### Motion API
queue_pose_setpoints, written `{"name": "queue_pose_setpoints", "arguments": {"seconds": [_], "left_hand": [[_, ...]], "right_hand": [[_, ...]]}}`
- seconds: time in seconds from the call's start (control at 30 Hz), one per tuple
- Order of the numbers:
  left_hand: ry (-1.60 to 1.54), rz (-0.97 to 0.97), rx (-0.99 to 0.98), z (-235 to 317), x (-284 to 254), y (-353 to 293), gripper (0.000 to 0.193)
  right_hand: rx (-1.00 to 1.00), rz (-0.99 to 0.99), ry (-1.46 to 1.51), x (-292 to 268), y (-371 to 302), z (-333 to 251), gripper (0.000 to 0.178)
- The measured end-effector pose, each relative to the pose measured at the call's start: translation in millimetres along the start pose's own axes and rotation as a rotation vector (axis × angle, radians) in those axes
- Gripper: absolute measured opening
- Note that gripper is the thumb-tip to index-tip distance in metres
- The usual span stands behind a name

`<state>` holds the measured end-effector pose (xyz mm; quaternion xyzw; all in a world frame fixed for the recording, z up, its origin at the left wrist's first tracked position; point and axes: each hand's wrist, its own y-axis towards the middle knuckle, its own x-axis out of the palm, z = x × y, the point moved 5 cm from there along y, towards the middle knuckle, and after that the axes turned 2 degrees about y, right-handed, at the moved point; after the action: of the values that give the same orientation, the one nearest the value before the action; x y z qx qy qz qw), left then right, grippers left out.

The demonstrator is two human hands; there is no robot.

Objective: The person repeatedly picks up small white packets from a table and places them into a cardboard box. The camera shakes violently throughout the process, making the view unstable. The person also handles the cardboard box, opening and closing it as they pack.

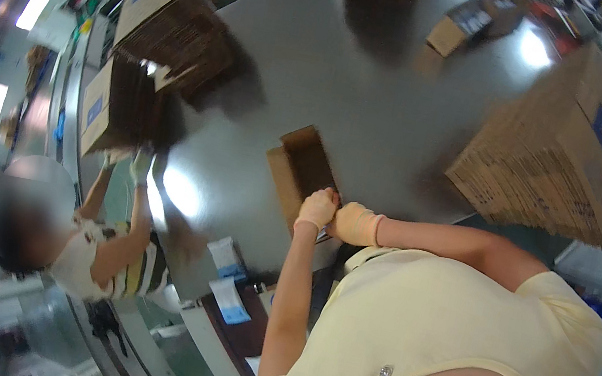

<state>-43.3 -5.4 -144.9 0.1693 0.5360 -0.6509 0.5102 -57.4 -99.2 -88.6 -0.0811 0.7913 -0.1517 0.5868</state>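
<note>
A small brown cardboard box (311, 164) lies open on the metal table in front of me, its long side slanting away to the far left. My left hand (317, 209), in a pale glove, is closed at the box's near end. Right beside it, my right hand (357, 224), gloved too, is closed on the near right corner of the same box. The two hands almost touch, and they hide that end of the carton and its flaps. Its far end shows a dark inside.
A tall stack of flat cartons (557, 153) stands at the right edge of the metal table (292, 57). More carton stacks (174, 17) stand at the left, where a co-worker (102, 242) reaches toward one. White-and-blue packets (229, 300) lie near left; a small box (457, 30) lies far right.
</note>
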Motion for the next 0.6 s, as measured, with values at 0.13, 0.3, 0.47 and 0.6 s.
{"name": "queue_pose_setpoints", "arguments": {"seconds": [0.13, 0.3, 0.47, 0.6], "left_hand": [[-0.697, 0.722, 0.134, 6.3, -18.3, -91.1, 0.029], [-0.496, 1.041, -0.292, -73.1, 42.7, -215.4, 0.023], [-0.364, 0.968, -0.973, -186.8, 121.6, -393.5, 0.028], [-0.211, 0.183, -1.381, -200.4, 170.8, -471.2, 0.036]], "right_hand": [[0.024, 0.032, 0.026, 10.7, -3.3, 5.3, 0.017], [-0.067, -0.050, 0.008, -7.8, -4.6, -1.4, 0.015], [-0.092, -0.109, -0.030, -7.9, -3.3, -0.5, 0.015], [-0.094, -0.118, -0.042, -11.8, -1.1, -1.1, 0.015]]}}
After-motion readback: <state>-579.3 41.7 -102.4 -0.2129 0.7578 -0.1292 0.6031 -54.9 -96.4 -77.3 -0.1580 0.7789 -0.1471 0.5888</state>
